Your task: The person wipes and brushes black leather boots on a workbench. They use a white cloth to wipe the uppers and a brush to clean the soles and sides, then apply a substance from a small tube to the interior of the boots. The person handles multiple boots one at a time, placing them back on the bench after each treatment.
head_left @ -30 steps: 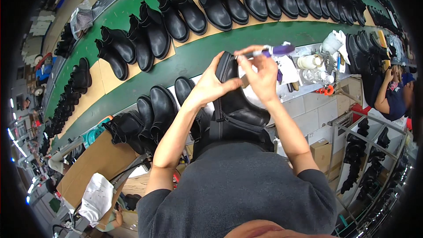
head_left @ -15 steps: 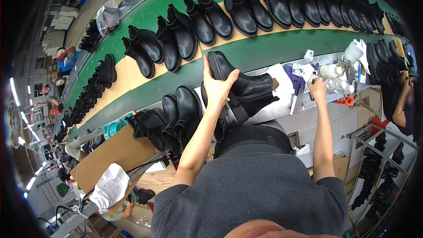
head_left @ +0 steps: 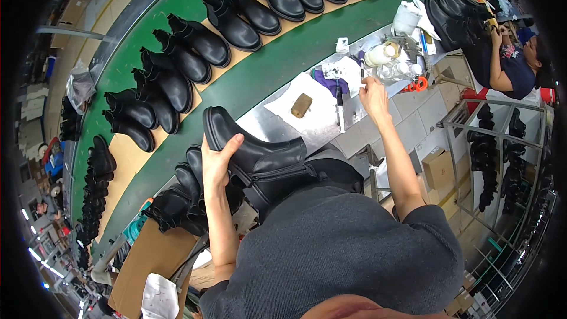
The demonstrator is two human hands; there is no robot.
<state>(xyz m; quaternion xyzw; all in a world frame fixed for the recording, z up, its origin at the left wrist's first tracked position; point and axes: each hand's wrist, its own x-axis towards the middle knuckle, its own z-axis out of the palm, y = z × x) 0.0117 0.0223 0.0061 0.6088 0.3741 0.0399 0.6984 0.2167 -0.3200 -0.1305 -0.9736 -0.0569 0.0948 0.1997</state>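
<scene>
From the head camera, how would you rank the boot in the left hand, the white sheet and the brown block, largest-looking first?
1. Boot (nearness to the camera may help)
2. White sheet
3. Brown block, lying on the sheet

Left hand point(head_left: 217, 164) in wide clasp, right hand point(head_left: 374, 98) curled, arm point(head_left: 404, 162) outstretched

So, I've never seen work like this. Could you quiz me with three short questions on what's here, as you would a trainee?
1. Which of the worker's fingers, left or right, hold the black boot?
2. True or false: the brown block lies on the green surface.
3. Which is nearest the right fingers: A, the brown block; B, a slim pen; C, the black boot?

Key:
1. The left fingers.
2. False; it lies on a white sheet.
3. B.
</scene>
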